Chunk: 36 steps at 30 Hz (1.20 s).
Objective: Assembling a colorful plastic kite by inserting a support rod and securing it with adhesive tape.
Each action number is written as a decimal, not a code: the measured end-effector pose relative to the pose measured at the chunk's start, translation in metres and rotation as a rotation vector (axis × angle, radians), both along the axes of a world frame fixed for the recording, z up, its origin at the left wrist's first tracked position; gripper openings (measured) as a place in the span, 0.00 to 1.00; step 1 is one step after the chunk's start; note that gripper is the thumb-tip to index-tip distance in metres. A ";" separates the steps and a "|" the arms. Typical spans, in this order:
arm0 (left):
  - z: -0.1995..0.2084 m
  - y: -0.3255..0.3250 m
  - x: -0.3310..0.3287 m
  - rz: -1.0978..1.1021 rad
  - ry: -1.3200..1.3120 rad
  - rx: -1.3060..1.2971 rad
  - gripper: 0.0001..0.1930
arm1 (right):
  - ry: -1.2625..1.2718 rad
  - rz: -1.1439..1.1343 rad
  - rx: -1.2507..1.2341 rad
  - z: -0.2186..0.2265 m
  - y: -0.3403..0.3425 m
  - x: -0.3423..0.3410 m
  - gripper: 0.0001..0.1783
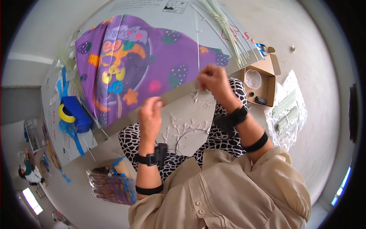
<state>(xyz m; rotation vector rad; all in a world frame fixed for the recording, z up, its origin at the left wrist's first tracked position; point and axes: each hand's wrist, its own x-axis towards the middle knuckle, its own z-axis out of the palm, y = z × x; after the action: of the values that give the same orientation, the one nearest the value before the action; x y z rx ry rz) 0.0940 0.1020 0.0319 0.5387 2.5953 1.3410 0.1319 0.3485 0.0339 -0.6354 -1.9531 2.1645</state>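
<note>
A purple printed sheet (167,57) lies spread over a large pale board (148,11) in front of a seated person, its near edge just beyond the knees. It looks thin, light and soft, probably slick and easily creased; folds on its left side suggest that it slides and bunches readily. Its borders seem the best place to take hold, with a gentle pinch. A thin white rod (198,40) crosses the sheet toward its right end; it looks light and fairly stiff, likely to bend or snap if forced, so fingertips near an end would suit it.

The right hand (215,81) is beside the rod's lower end, wrist bent inward, fingers curled and thumb drawn into a narrow pinch. Blur hides whether it grips the rod. The left hand (150,115) is raised at the sheet's near edge, its fingers bunched close together and pointing upward; I cannot tell whether anything is between them. Both forearms rise from below, elbows bent.

Farther out, a bundle of white rods (225,28) lies at the board's far right. A cardboard box (272,91) sits to the right, and a blue tape dispenser (78,114) to the left.
</note>
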 end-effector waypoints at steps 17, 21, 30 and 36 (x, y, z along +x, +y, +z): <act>-0.019 -0.045 -0.035 0.122 0.223 -0.158 0.03 | -0.006 0.115 0.064 -0.043 -0.079 0.016 0.06; -0.029 -0.041 -0.043 0.051 0.348 -0.258 0.05 | 0.100 -0.049 0.450 -0.039 -0.036 -0.001 0.04; -0.045 -0.034 -0.033 0.122 0.519 -0.277 0.05 | 0.300 0.149 1.158 -0.043 -0.010 -0.035 0.12; -0.037 -0.034 -0.035 0.110 0.533 -0.297 0.08 | 0.258 0.188 1.218 -0.055 -0.002 -0.047 0.14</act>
<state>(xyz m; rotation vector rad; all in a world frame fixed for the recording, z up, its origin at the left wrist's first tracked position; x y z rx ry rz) 0.0588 0.0679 -0.0047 0.7991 3.2151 0.8959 0.0849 0.3464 -0.0211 0.0499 -2.6520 0.6864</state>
